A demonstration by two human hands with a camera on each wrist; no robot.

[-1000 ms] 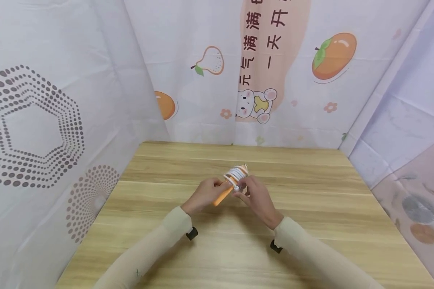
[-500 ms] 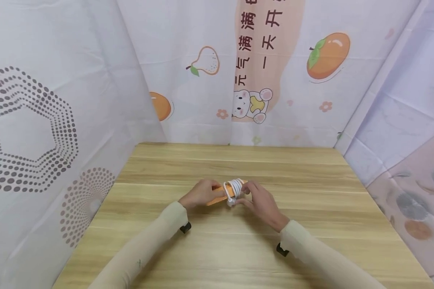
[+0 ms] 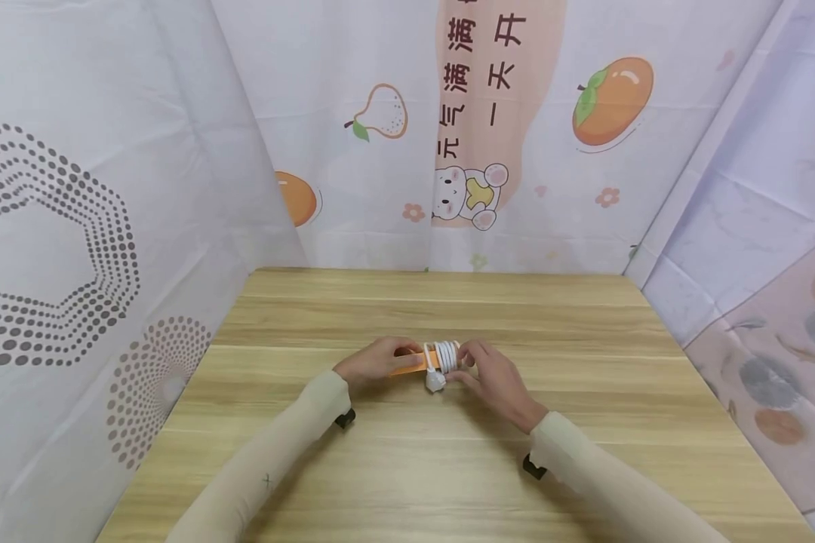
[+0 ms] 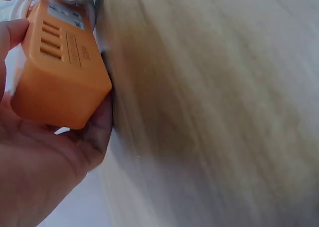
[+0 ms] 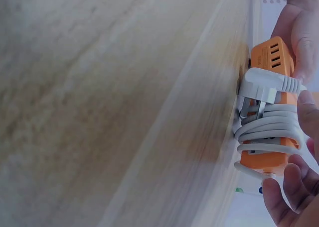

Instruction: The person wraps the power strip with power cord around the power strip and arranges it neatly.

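An orange power strip (image 3: 413, 363) lies crosswise on the wooden table, its white cord (image 3: 447, 357) wound in several turns round its right part. The white plug (image 5: 261, 83) rests across the strip beside the coils, prongs toward the cord. My left hand (image 3: 379, 357) grips the strip's left end, thumb on the near side and fingers behind, by the row of USB slots. At the other end my right hand (image 3: 501, 381) holds the strip with curled fingers; its thumb lies by the cord close to the plug. The strip's far side is hidden.
The wooden table (image 3: 407, 467) ends at a white printed curtain (image 3: 353, 188) behind. More printed curtains hang at the left (image 3: 190, 151) and right (image 3: 774, 204). A dark strap piece shows under each sleeve cuff.
The power strip has turned from a slant to nearly crosswise and come lower onto the table. My right hand has moved from the plug to the strip's right end. The head view shifted slightly.
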